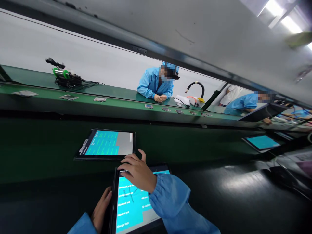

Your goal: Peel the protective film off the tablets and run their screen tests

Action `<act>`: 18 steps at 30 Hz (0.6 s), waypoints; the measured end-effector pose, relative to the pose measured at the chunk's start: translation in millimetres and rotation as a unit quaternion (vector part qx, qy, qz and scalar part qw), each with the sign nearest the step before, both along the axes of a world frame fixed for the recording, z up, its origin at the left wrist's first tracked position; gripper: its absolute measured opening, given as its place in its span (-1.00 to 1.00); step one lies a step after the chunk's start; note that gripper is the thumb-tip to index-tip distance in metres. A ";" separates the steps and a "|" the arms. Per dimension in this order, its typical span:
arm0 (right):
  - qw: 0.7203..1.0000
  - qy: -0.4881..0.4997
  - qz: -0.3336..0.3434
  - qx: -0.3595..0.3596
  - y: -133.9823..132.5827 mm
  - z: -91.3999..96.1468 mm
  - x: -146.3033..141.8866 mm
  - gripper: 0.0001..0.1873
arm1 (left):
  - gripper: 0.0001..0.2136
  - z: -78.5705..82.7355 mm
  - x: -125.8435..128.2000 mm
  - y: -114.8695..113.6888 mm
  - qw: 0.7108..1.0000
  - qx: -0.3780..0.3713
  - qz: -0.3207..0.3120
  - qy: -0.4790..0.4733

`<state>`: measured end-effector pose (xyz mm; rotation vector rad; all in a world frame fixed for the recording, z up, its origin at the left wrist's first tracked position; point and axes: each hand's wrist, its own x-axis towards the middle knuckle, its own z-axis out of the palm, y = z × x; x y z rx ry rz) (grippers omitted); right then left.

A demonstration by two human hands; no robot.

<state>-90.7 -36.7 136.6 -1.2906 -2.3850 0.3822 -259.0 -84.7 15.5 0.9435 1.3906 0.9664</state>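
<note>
A tablet (133, 208) with a lit cyan test menu lies on the dark bench right in front of me. My left hand (101, 211) grips its left edge, fingers curled round the frame. My right hand (136, 172) rests over the tablet's top edge, fingers bent down onto the frame near the top left corner. Both arms are in blue sleeves. A second lit tablet (107, 144) lies flat just beyond, a short way past my right fingertips.
A green conveyor belt (80, 105) runs across behind the bench, carrying several small circuit boards (69, 97). A person in a blue coat (156, 85) leans on its far side; another sits at far right. A third tablet (262, 143) lies to the right. A tool with cables (64, 76) stands far left.
</note>
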 end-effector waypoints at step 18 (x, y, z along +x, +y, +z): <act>0.999 -0.001 0.029 -0.032 32.3 -1.1 -9.2 -0.88 | -0.54 11.6 3.6 -4.3 0.999 0.006 -0.043 -0.017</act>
